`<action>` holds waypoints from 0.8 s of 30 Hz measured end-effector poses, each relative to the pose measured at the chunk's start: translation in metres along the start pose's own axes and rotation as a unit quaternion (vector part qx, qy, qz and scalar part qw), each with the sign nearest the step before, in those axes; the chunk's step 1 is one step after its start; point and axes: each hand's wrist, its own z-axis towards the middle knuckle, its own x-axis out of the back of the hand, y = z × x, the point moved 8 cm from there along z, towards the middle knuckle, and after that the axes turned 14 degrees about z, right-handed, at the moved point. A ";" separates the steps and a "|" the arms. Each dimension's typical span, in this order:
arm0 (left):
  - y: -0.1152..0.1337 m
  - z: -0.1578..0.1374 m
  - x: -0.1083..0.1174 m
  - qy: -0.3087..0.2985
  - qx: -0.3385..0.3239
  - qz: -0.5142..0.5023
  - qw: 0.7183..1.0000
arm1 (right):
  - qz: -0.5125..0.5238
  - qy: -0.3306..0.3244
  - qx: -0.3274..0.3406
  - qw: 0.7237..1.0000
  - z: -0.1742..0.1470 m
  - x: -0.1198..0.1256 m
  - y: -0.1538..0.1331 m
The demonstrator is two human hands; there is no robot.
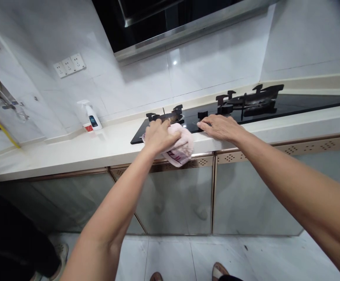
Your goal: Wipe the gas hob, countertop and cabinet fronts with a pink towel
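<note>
My left hand [159, 136] presses a pale pink cloth [184, 145] at the left front of the black gas stove [192, 117]. The fingers are curled over the cloth, and part of it hangs over the counter's front edge. My right hand [219, 127] rests at the stove's front edge, close to a black control knob [203, 115]. Its thumb points left, its fingers reach forward, and no object shows in it. Behind my left hand is the left burner [170, 117], partly covered. Beyond my right hand stands the right burner [247, 100] with its black pan supports.
A white spray bottle [93, 117] stands on the white counter [61, 150], beside a small red and white item [88, 127]. The range hood [170, 27] overhangs the stove. Cabinet doors [176, 199] lie below. Another person's dark-trousered leg [14, 238] is at lower left.
</note>
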 end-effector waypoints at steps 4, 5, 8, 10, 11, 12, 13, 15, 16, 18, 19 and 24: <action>0.046 0.006 0.001 0.017 -0.030 -0.016 0.999 | -0.007 -0.004 -0.001 1.000 0.001 -0.001 0.002; 0.054 0.006 0.002 0.024 -0.036 -0.017 0.999 | -0.007 -0.007 -0.002 1.000 0.001 -0.001 0.002; 0.066 0.003 0.006 0.042 -0.044 -0.015 0.998 | -0.009 -0.019 -0.008 1.000 0.001 0.000 0.003; 0.066 -0.002 0.008 0.047 -0.046 -0.013 0.998 | -0.009 -0.026 -0.007 1.000 0.001 0.000 0.002; 0.064 -0.005 0.009 0.047 -0.047 -0.013 0.998 | -0.009 -0.029 -0.006 1.000 0.001 0.000 0.001; 0.062 -0.008 0.009 0.047 -0.048 -0.014 0.998 | -0.009 -0.030 -0.005 1.000 0.000 0.001 0.000; 0.060 -0.010 0.010 0.048 -0.048 -0.015 0.998 | -0.009 -0.029 -0.005 1.000 0.000 0.001 0.000; 0.055 -0.014 0.010 0.049 -0.046 -0.020 0.998 | -0.008 -0.026 -0.005 1.000 0.000 0.001 0.000; 0.053 -0.015 0.010 0.049 -0.044 -0.024 0.998 | -0.008 -0.025 -0.003 1.000 0.000 0.001 0.000; 0.048 -0.016 0.009 0.046 -0.043 -0.033 0.997 | -0.009 -0.024 0.003 1.000 0.000 0.000 0.001; 0.045 -0.016 0.008 0.045 -0.042 -0.037 0.997 | -0.008 -0.023 0.006 1.000 0.000 0.000 0.001; 0.014 -0.021 0.004 0.030 -0.025 -0.035 0.999 | 0.002 -0.018 0.009 1.000 0.001 0.001 0.002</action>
